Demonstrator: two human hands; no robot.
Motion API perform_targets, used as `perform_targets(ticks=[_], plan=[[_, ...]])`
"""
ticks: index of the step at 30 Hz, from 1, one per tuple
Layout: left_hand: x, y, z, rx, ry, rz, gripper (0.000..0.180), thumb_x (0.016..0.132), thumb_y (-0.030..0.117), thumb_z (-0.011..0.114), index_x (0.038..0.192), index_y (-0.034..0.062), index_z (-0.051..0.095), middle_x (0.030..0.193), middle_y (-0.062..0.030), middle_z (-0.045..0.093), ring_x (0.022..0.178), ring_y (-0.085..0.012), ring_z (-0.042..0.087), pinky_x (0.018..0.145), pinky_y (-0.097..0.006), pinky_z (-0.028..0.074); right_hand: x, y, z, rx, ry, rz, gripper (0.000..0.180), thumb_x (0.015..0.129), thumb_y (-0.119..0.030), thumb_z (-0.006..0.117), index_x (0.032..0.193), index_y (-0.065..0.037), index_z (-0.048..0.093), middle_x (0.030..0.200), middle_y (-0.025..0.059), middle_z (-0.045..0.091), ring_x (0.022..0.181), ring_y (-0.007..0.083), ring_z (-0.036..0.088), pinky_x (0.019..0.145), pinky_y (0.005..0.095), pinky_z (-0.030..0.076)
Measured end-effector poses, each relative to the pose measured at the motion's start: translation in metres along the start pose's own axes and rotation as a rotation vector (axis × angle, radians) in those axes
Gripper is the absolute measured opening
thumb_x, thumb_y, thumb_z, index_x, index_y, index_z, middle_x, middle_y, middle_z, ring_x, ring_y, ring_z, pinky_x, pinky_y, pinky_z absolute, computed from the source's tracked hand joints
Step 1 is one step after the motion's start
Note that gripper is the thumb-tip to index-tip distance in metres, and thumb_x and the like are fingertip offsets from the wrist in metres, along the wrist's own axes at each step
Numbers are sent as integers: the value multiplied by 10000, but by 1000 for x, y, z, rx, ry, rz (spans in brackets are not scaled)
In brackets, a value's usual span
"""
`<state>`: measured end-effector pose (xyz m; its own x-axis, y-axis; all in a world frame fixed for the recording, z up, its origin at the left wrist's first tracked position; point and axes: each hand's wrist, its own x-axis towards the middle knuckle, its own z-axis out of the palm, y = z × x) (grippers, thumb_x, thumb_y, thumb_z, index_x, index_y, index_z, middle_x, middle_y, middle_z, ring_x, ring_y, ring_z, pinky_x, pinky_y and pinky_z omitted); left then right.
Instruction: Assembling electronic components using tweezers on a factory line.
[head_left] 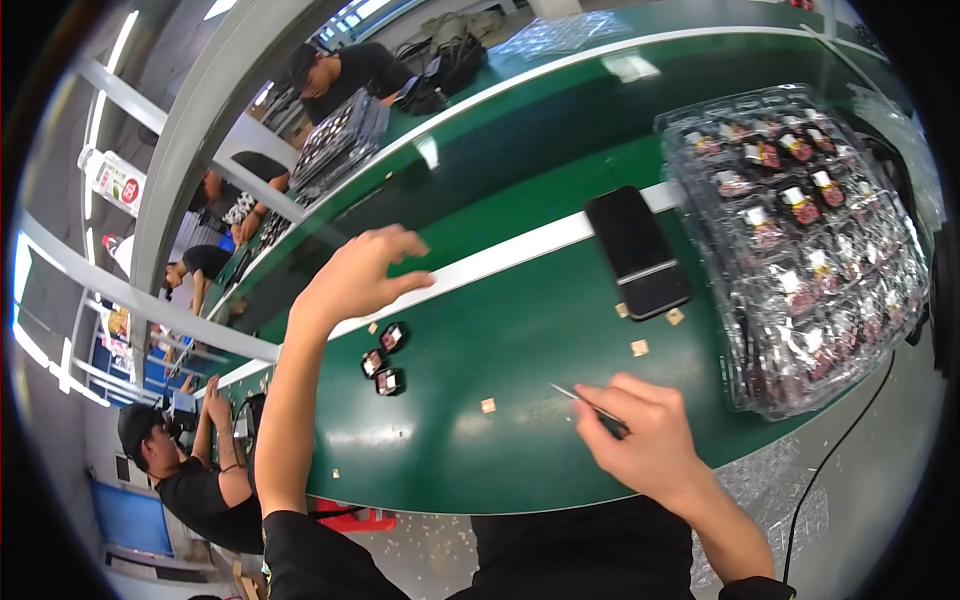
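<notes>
Over the white strip along the bench, my left hand (365, 275) hangs with thumb and fingers apart and nothing in it. Below it, three small dark parts (388, 381) with light and reddish middles sit close together on the green bench top (460, 460). My right hand (645, 435) is closed round a slim pointed metal tool (590, 403), like tweezers; its tip points to the far left, above the surface. Small tan square pieces (488, 405) lie scattered, one just left of that tip. A black phone-like device (638, 250) lies beyond my right hand.
Stacked clear plastic trays (800, 260) with several similar small parts fill the right side. A grey metal frame (190, 130) rises at the left. Co-workers (195, 480) sit along the benches to the left and far side. A black cable (835, 450) hangs at the right.
</notes>
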<state>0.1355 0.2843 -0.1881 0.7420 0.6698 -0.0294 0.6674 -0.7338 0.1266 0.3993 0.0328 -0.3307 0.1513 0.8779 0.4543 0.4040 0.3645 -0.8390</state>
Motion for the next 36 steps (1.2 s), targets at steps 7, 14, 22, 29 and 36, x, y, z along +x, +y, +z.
perform_targets(ticks=[7, 14, 22, 29, 36], plan=[[-92, -35, 35, 1, -134, -290, 530, 838, 349, 948, 1218, 29, 762, 1135, -163, 786, 1072, -350, 764, 942, -461, 592, -2, -1, 3, -82, -40, 39, 158, 888, -38, 847, 1041, -2, 836, 742, 54, 654, 477, 178, 527, 459, 337, 415], [-82, 21, 72, -303, 29, -221, 536, 879, 336, 932, 1290, 44, 748, 950, -114, 708, 843, -289, 714, 761, -429, 559, 3, -2, 8, -101, -48, 84, 185, 867, 31, 845, 1052, 21, 855, 698, 46, 677, 517, 94, 548, 473, 273, 387], [-74, 59, 111, -323, 236, 137, 684, 824, 367, 964, 1405, 93, 730, 1119, -76, 678, 878, -286, 665, 753, -415, 526, 5, -2, 7, -124, -45, 85, 183, 874, 43, 845, 1056, 24, 854, 689, 32, 664, 508, 68, 531, 466, 257, 362], [-61, 56, 119, -452, 92, 157, 646, 774, 202, 1002, 1363, 66, 773, 1113, -84, 697, 964, -243, 666, 848, -378, 543, 3, 0, 8, -114, -31, 79, 171, 871, 4, 855, 1041, 23, 843, 693, 42, 640, 467, 105, 481, 439, 293, 356], [-67, 69, 125, -504, 110, 231, 639, 728, 283, 998, 1295, 68, 798, 1145, -76, 738, 1007, -266, 682, 851, -385, 501, 8, -4, 1, 60, -67, 137, 188, 857, 57, 839, 1039, 23, 866, 691, 27, 686, 501, 37, 517, 469, 236, 342]])
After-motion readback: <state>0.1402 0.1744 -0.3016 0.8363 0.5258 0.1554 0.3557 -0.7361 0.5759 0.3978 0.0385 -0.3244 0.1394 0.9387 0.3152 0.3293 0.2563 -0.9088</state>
